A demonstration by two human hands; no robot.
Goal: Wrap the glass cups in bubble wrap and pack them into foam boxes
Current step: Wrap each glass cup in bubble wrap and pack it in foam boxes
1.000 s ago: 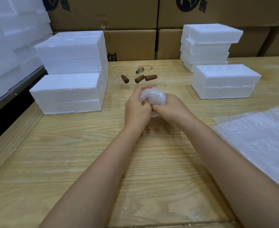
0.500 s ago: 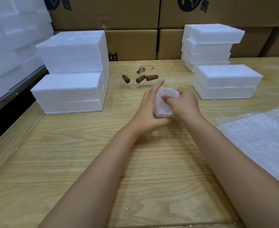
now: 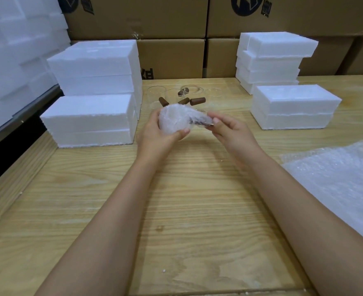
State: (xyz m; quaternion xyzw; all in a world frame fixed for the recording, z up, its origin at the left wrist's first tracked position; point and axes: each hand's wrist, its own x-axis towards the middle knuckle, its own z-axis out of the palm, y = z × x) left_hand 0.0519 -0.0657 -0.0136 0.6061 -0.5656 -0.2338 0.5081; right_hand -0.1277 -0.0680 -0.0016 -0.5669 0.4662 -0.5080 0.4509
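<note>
While the left hand (image 3: 155, 137) cups the wrapped cup (image 3: 174, 120) from below and behind, the right hand (image 3: 229, 133) pinches the pointy end of the wrap, where something brown shows through (most likely the cup's handle, but the wrap blurs it). So the left grip is curled around the round part of the bundle, with the thumb pressed on its lower front, and the right grip is narrow, just fingertips (image 3: 215, 120) on the tip. The bundle is held up in the air between both hands, a little above the surface (image 3: 176, 210).

The surface is pale wood with wavy lines. A sheet of bubble wrap (image 3: 336, 178) lies flat on its right side, well apart from the hands. Behind the bundle stand a few clear glass cups (image 3: 173, 94) with brown handles (image 3: 197, 101). White foam boxes (image 3: 88, 120) are piled on the left, with a taller pile right behind them. More foam boxes sit on the right (image 3: 293, 107), and another pile (image 3: 272, 58) stands behind those. Big brown cardboard boxes (image 3: 169, 56) fill the back of the room, and more white foam (image 3: 16, 50) is heaped at the far left.
</note>
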